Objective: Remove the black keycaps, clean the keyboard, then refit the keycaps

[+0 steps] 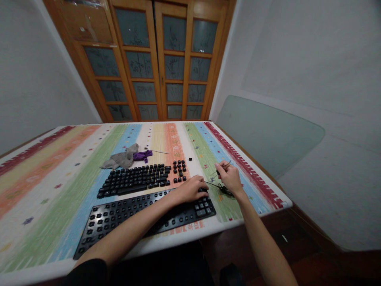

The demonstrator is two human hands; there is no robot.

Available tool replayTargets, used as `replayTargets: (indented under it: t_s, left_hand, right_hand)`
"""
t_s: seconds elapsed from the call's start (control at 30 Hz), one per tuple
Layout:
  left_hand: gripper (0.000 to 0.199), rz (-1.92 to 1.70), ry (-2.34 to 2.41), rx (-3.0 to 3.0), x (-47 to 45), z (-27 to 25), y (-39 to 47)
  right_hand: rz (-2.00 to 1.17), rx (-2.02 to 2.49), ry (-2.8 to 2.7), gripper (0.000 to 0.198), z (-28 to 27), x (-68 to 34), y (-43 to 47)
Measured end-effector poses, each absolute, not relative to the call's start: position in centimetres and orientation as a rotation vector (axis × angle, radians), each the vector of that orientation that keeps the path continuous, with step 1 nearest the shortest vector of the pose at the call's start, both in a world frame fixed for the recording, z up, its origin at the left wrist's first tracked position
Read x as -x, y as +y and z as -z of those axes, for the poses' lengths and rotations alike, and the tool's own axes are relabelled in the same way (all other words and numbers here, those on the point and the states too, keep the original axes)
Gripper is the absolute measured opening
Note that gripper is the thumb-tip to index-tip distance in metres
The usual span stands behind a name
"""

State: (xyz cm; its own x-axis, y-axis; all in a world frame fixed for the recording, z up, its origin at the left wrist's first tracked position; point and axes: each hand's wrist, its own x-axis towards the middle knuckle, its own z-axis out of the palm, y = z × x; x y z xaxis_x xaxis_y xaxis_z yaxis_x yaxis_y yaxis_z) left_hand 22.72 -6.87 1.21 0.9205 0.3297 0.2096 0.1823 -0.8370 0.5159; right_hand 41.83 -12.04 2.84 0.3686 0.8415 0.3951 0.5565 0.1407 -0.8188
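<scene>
Left hand [193, 188] curls over the right end of the mostly bare keyboard [127, 208], whether gripping I can't tell, while the right hand [229, 178] pinches a thin wire tool [218, 172] above the striped tablecloth [65, 198], and loose black keycaps [131, 180] sit in rows beyond!

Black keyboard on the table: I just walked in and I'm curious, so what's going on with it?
A person's left hand is over the right end of the keyboard, while the right hand holds a thin tool beside it. Loose keycaps sit in rows behind the keyboard; some number-pad keycaps remain on it.
</scene>
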Motion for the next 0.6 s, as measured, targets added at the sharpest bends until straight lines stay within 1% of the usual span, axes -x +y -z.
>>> replayTargets:
  t_s: [0.1,0.23,0.4,0.47,0.6]
  left_hand:
    - [0.014,-0.432,0.361,-2.544,-23.1,-1.4,-5.3]
    - [0.012,-0.562,0.524,-2.478,-23.6,-1.8,-2.1]
    - [0.017,-0.545,0.562,-2.414,-24.7,-1.4,1.9]
    - [0.022,-0.529,0.552,-2.45,-25.3,-0.9,3.1]
    - [0.032,-0.476,0.534,-2.551,-26.4,0.1,4.6]
  right_hand:
    - [-0.323,1.526,-1.277,0.042,-2.8,-42.2,-12.0]
    - [-0.234,1.55,-1.312,0.044,-2.8,-42.8,-11.5]
    - [-0.159,1.622,-1.536,0.051,-2.9,-42.9,-10.0]
    - [-0.194,1.645,-1.631,0.049,-2.7,-42.8,-9.3]
    - [-0.221,1.702,-1.789,0.039,-2.1,-43.0,-8.0]
